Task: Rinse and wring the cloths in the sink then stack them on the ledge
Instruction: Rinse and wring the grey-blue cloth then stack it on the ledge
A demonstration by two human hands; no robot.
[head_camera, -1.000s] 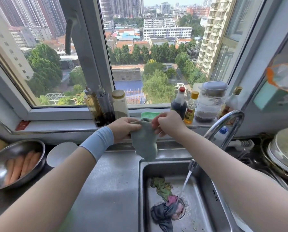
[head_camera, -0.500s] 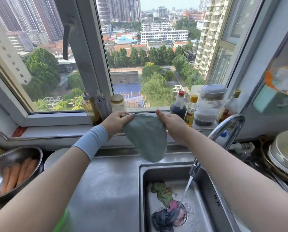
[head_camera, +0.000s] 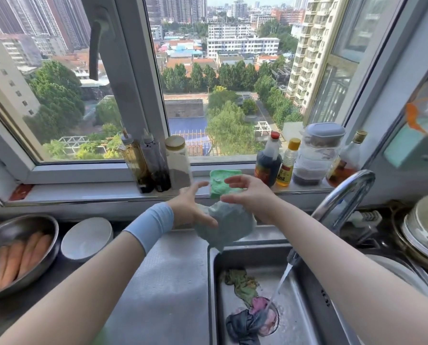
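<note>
A grey-blue cloth (head_camera: 229,225) hangs bunched above the back rim of the sink (head_camera: 211,290), between my two hands. My left hand (head_camera: 191,206) has its fingers spread straight and its thumb lies across the cloth's left side. My right hand (head_camera: 247,192) is also spread, its heel over the cloth's top right. A folded green cloth (head_camera: 224,186) lies on the window ledge (head_camera: 83,192) just behind my hands. In the sink lie an olive cloth (head_camera: 242,285), a pink cloth (head_camera: 260,303) and a dark cloth (head_camera: 244,326) by the drain.
The tap (head_camera: 342,195) runs water onto the drain. Sauce bottles (head_camera: 267,160) and oil bottles (head_camera: 145,165) stand on the ledge either side of the green cloth. A steel bowl (head_camera: 43,227) and a white bowl (head_camera: 86,239) sit at left, stacked pans (head_camera: 424,230) at right.
My hands held the grey-blue cloth up by its top edge and spread it wide. Now both have opened their fingers and the cloth sits lower and bunched between them.
</note>
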